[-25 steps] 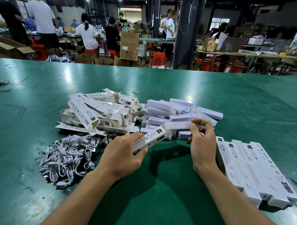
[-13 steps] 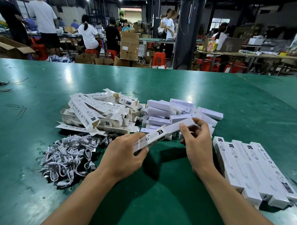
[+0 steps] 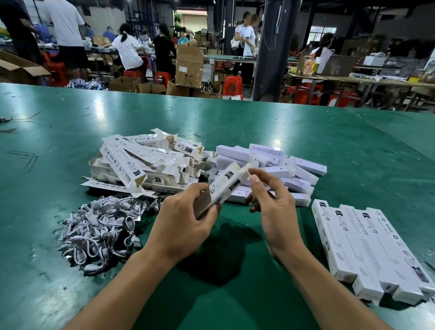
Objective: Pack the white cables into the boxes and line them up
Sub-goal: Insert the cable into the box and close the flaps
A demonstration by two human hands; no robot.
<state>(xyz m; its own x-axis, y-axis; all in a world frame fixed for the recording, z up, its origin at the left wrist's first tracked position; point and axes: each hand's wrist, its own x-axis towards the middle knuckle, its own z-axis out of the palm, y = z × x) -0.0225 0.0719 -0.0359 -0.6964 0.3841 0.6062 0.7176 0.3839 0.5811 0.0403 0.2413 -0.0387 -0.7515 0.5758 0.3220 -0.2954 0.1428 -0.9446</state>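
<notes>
Left hand (image 3: 183, 228): long white printed cardboard box (image 3: 225, 182) is gripped, tilted.
Right hand (image 3: 276, 212): box's upper end is pinched.

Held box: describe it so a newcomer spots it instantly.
On the green table, look centre front, between the cable heap and the row of packed boxes. The left hand grips one slim white box: the only one clear of the table.

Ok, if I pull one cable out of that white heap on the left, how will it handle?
Probably floppy: the cables are thin and looped. Likely light, so a gentle pinch should do. They lie tangled in the heap, so neighbours may well drag along.
</notes>
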